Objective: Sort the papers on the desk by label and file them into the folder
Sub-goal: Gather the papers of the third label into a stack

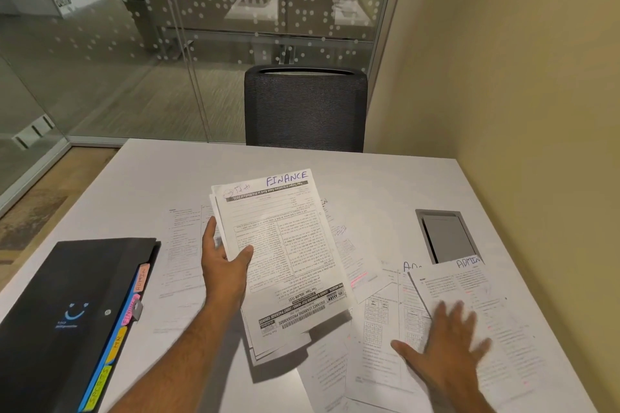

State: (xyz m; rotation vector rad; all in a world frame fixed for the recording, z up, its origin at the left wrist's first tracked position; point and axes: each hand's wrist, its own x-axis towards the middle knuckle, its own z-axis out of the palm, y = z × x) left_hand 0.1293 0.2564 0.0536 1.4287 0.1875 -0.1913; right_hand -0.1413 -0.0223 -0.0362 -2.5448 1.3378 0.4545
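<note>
papers everywhere on this white desk [335,161], and the left hand [223,265] is up at centre, thumb on top and fingers underneath, gripping a thin stack of sheets [288,255] lifted clear of the surface and throwing a shadow below. the top sheet reads "finance" in blue handwriting at its far edge, printed text upside down to the viewer. over at four o'clock the right hand [449,342] lies flat with fingers spread wide, blurred, pressing on a sheet marked "admin" [469,295]; nothing is pinched in it. a second admin sheet [382,329] pokes out from beneath that one, its heading half covered. more loose pages [183,245] lie flat at ten o'clock from the lifted stack, partly behind the wrist. down at eight o'clock sits the black folder [67,305], closed, coloured tabs [129,308] sticking out along its right edge, one reading admin. a grey hatch [446,238] is set in the desk at two o'clock, and a dark mesh chair [305,107] stands at twelve.
</note>
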